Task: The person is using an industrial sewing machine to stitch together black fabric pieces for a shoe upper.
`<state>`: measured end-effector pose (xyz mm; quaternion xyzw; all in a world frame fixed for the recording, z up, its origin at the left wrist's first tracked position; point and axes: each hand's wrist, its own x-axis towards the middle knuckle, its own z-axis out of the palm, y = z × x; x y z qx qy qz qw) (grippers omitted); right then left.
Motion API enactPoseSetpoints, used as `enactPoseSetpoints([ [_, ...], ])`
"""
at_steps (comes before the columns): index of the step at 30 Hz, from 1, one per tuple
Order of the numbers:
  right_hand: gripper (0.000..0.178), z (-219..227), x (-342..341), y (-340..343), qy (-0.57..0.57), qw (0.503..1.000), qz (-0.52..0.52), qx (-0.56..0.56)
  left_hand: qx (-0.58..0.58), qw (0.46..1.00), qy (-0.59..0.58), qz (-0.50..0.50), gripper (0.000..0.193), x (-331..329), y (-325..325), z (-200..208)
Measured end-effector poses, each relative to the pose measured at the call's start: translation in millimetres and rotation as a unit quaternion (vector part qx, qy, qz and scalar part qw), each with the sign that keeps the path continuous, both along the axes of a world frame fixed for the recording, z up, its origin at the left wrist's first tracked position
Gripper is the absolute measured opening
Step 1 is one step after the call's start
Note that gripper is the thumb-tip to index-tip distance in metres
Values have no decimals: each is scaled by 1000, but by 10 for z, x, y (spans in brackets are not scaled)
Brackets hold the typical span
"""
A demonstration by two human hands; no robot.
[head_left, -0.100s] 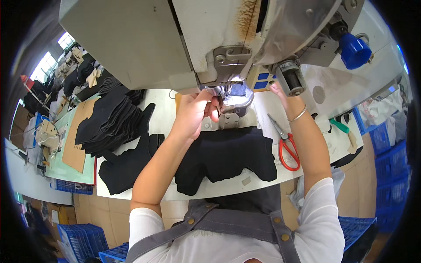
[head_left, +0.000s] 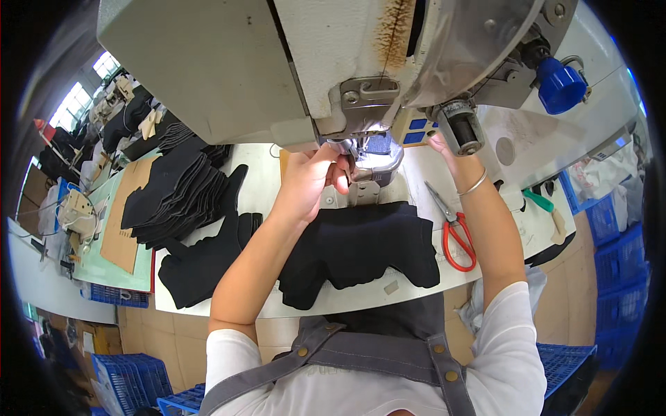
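Observation:
My left hand [head_left: 309,175] is at the needle area of a sewing machine [head_left: 371,104], left of its lit free arm [head_left: 381,166]. Its fingers are curled together by a small dark piece that I cannot make out. My right hand [head_left: 440,144] reaches up beside the machine's panel with blue buttons [head_left: 416,130]; a cylindrical metal part hides most of its fingers. Just in front of the free arm, black fabric pieces [head_left: 361,243] lie on the white table [head_left: 347,308]. Red-handled scissors [head_left: 458,239] rest beside my right forearm, blades pointing away from me.
On the left, a tall stack of black cut pieces [head_left: 180,201] leans near a brown cardboard sheet [head_left: 125,215]. More black fabric [head_left: 198,270] lies in front of it. A green-handled tool [head_left: 538,200] sits on the right. Blue crates [head_left: 617,270] stand beyond the table.

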<state>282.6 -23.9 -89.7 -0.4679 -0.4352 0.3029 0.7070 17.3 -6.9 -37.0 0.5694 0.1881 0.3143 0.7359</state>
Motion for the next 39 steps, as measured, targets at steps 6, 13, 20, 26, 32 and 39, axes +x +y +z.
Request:
enactPoseSetpoints([
  [6, 17, 362, -559, -726, -65, 998, -10, -16, 23, 1000, 2, 0, 22, -26, 21, 0],
  [13, 39, 299, -959, -1563, -453, 867, 1, -208, 32, 999, -6, 11, 23, -30, 45, 2],
  [20, 65, 239, -1409, -1840, -574, 786, -43, -227, 63, 986, -45, 149, 20, 10, -93, -35],
  [26, 73, 249, -1584, -1892, -625, 739, -107, -227, 116, 928, -40, 350, 36, -747, -244, -133],
  [32, 55, 304, -1611, -1875, -668, 695, -136, -230, -139, 880, 58, 450, 39, -1768, -506, -943],
  [39, 28, 480, -1290, -1698, -430, 891, -52, -134, -108, 987, 53, 107, 39, -1860, -410, -709],
])
